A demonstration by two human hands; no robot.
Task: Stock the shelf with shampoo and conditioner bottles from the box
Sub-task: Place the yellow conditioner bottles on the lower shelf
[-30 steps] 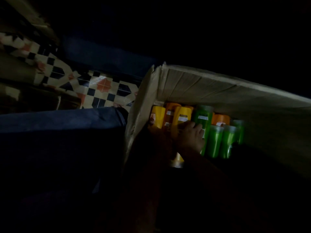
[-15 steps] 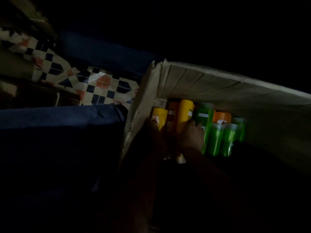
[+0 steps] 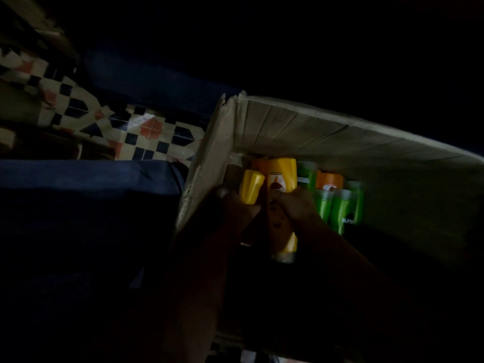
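Most of the frame is near black, forearms and lower box interior barely readable. Left hand at 9 o'clock of the bottle cluster curls around a small yellow bottle, raised off the row. Right hand wraps a taller yellow bottle, cap end pointing to 6 o'clock, label partly covered, letters unreadable. Green bottles stand at 3 o'clock of it, one showing "sun", rest cut off. Orange bottle behind them. Patterned floor tiles at 10 o'clock, blue trouser leg beside the box
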